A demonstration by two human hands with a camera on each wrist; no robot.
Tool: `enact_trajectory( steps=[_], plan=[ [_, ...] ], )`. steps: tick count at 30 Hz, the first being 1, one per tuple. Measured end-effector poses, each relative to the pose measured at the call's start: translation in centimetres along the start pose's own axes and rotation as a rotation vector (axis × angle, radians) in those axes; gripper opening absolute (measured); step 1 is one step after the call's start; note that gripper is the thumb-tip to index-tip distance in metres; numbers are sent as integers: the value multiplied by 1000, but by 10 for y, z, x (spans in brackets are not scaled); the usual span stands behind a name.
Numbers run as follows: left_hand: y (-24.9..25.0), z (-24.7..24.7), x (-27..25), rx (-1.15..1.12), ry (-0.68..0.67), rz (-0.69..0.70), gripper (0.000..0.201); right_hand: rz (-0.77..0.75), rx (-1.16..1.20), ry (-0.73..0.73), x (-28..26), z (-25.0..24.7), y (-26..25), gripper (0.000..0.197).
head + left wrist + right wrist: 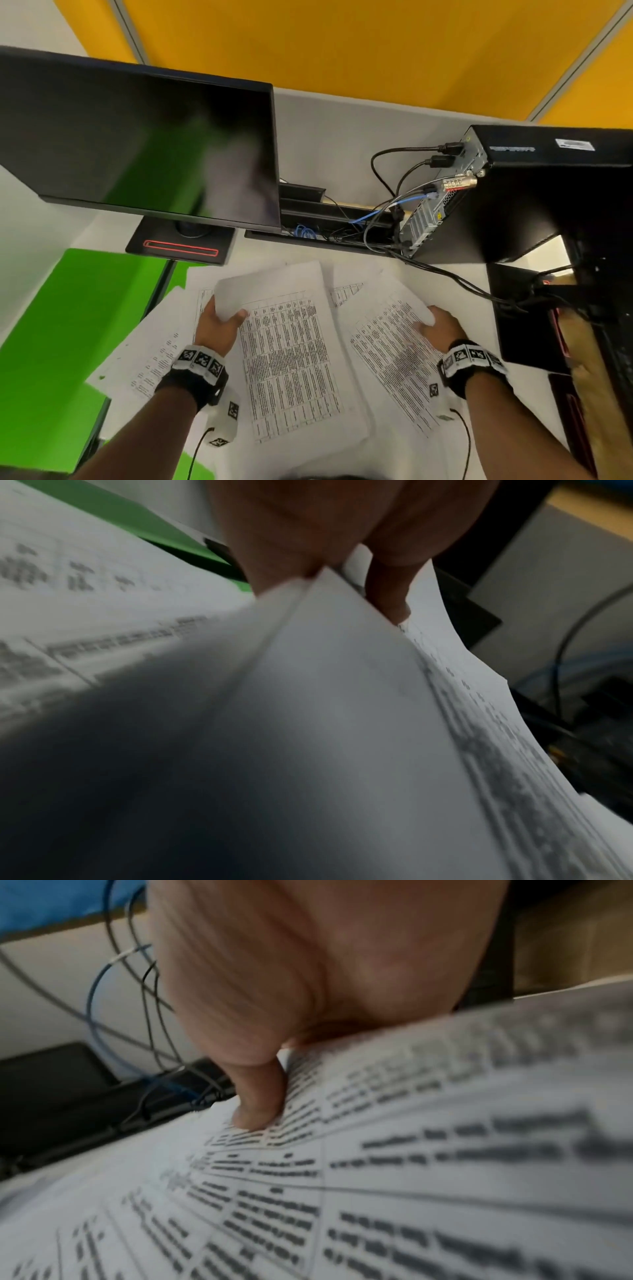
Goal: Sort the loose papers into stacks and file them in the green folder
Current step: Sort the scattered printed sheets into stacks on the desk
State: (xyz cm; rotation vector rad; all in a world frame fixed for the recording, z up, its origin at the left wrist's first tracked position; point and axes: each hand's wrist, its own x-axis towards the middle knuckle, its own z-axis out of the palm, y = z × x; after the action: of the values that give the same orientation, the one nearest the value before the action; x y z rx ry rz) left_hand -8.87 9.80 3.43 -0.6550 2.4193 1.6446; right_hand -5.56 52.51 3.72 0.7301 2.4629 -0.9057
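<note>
Right beside the green folder (68, 325), partly over its edge: loose papers (154, 359), spread flat on the desk (325, 154). Too many on top of each other to count.

Just right of the folder, held up by the left hand (219, 325): a thin bunch of sheets (291, 359), pinched at its far left corner, thumb on top, fingers under. Further right of the folder, gripped by the right hand (442, 329): another printed sheet (387, 342), thumb pressed on the print near its right edge. Hard to tell whether one sheet or a few.

So: one folder, two hands, two held lots.

Folder lying flat, long side running away from the body. Close to the left hand, well apart from the right. Long sides of both held lots pointing much the same way as the folder's. Likely next: bring both lots together, square up, carry left toward the folder.

Behind the folder: one dark screen (137, 137). Far right of the folder: one black computer box (513, 205) with tangled cables (383, 164).
</note>
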Motion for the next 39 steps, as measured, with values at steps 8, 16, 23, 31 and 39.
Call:
enact_trajectory(
  steps=[8, 16, 23, 31, 39],
  plan=[
    [-34, -62, 24, 141, 118, -157, 52, 54, 393, -130, -13, -18, -13, 25],
    [-46, -61, 23, 197, 100, -174, 54, 75, 131, 13, -9, 23, -34, 66],
    [-46, -59, 21, 261, 106, -189, 61, 200, -174, 6, -16, 51, -81, 90],
    [-44, -57, 17, 267, 113, -192, 61, 342, -222, 19, -10, 64, -102, 97],
    [-41, -56, 13, 245, 126, -200, 58, 313, -82, 26, -11, 60, -101, 70]
  ],
)
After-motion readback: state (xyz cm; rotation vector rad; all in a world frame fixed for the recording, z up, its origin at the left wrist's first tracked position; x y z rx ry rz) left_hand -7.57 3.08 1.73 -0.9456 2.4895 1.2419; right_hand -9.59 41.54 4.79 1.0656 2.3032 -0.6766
